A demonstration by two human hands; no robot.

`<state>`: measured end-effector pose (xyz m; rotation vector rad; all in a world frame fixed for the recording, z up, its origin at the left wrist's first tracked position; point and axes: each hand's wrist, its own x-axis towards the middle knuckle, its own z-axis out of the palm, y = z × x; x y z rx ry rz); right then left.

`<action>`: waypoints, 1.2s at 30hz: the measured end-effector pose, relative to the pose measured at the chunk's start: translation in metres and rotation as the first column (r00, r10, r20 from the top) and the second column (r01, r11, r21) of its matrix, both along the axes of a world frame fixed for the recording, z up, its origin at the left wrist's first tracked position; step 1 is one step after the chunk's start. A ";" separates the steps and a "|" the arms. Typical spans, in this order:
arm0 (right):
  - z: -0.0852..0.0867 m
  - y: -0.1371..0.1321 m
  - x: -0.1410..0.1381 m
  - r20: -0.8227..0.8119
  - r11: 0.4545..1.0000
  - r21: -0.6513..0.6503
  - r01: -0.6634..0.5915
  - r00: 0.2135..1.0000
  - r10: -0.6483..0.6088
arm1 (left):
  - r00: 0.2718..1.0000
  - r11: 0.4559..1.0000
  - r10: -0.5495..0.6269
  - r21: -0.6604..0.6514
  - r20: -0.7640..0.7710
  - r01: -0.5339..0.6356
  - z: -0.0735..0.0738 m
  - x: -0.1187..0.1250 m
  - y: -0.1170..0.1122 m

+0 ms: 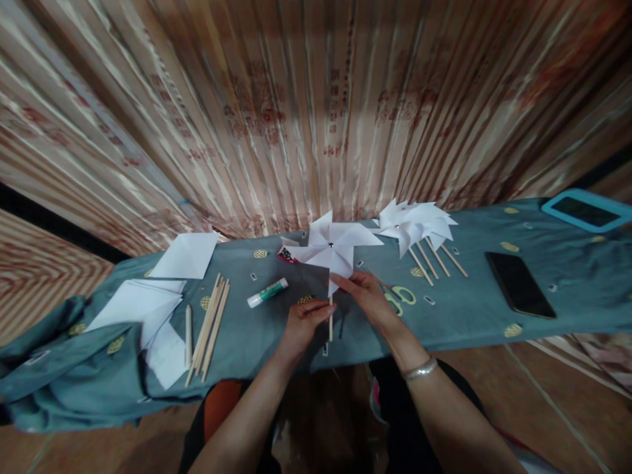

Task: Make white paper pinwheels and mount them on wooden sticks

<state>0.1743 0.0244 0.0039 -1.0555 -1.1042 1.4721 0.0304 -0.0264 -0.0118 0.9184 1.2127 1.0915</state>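
A white paper pinwheel point(340, 249) on a wooden stick stands before me, a shiny pin at its centre. My left hand point(307, 321) pinches the stick just below the paper. With fingers at the pinwheel's lowest blade, my right hand point(364, 296) is closed on the paper; its fingertips are partly hidden. Beside it lie scissors point(405, 294) with yellow-green handles, partly covered by that hand. To the left rests a glue stick point(267, 293) with a green label. A small red and black patterned item point(286, 255) shows behind the left blade.
Finished pinwheels point(419, 220) lie at the back right, near a black phone point(520, 283) and a blue-framed device point(587, 209). On the left are wooden sticks point(210, 329), a pale pen-like rod point(188, 336) and white paper sheets point(133, 303). A patterned curtain point(306, 118) hangs behind the cloth-covered table point(474, 329).
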 end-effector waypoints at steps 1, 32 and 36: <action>0.001 0.001 0.002 -0.009 1.000 -0.008 -0.003 1.000 0.003 | 1.000 1.000 0.007 -0.001 -0.001 -0.007 0.000 0.000 0.000; -0.001 -0.001 0.002 -0.041 0.997 -0.068 -0.042 0.998 0.039 | 0.998 0.997 0.045 0.066 -0.047 -0.042 -0.002 -0.002 0.006; 0.003 0.003 0.014 -0.021 0.989 -0.143 0.028 0.999 -0.031 | 0.997 0.996 0.072 0.049 -0.035 -0.070 0.000 -0.007 0.008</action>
